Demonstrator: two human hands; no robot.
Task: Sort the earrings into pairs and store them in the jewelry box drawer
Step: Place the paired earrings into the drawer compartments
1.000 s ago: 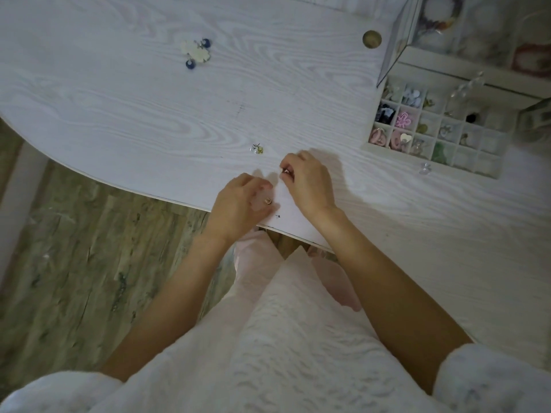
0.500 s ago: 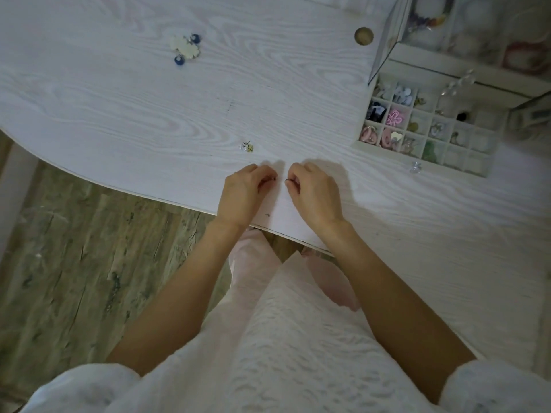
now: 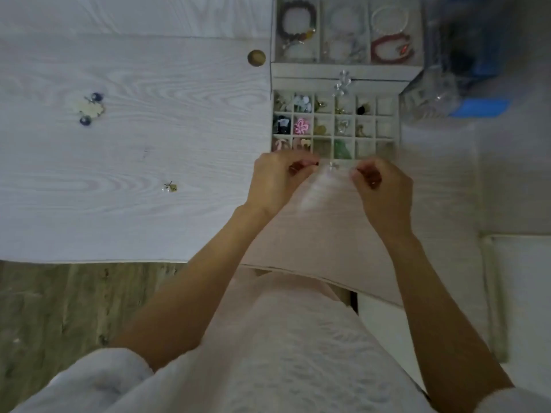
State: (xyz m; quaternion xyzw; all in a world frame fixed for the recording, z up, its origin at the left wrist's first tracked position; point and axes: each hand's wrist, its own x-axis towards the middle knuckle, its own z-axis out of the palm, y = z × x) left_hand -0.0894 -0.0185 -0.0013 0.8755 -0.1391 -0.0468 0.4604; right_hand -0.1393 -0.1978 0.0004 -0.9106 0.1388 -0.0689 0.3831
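Note:
The jewelry box drawer [image 3: 397, 120] stands pulled out at the upper middle, its grid of small cells holding several earrings, among them a pink flower earring [image 3: 301, 126]. My left hand [image 3: 277, 180] and my right hand [image 3: 384, 189] hover at the drawer's front edge, one on each side of its clear knob [image 3: 334, 165]. Both pinch their fingertips shut on something tiny, most likely an earring each, which the fingers largely hide. A small gold and clear earring pair [image 3: 170, 187] lies loose on the table to the left. A white and blue earring pair [image 3: 89, 109] lies farther left.
Above the drawer, the box's top tray [image 3: 320, 31] holds bracelets. A round brass disc [image 3: 256, 58] lies left of the box. Blurred clear and blue containers [image 3: 477, 105] stand at the right. The white table's front edge [image 3: 119, 260] runs under my forearms.
Both hands have moved from the table's front edge right and away from me to the drawer's front. They are farther apart now, and the view has turned toward the box.

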